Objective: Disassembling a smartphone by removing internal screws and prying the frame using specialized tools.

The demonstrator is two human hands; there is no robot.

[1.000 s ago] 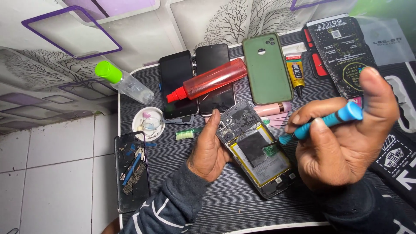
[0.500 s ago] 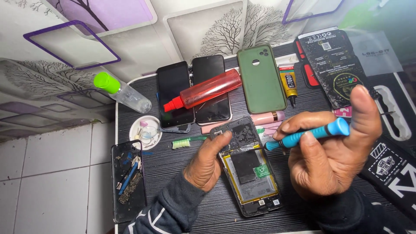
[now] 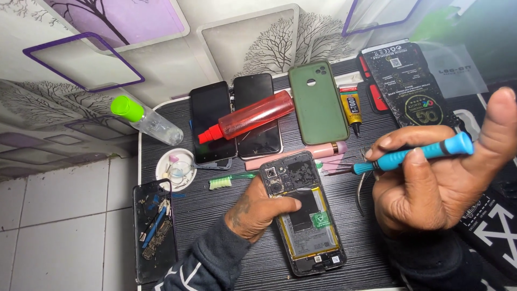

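Note:
An opened phone with its back off lies on the dark ribbed mat, showing its battery and circuit board. My left hand rests on its left edge, thumb laid across the battery. My right hand is raised to the right of the phone and grips a blue-handled screwdriver, whose tip points left, just above the phone's upper right corner.
Two dark phones lie at the back under a red squeeze bottle. A green phone case, glue tube, pink tool, green brush, white dish, clear green-capped bottle, and a parts-covered back panel surround them.
My right hand with the screwdriver lifted and drew back to the right from the phone. My left hand slid its thumb onto the battery. The view shifted slightly.

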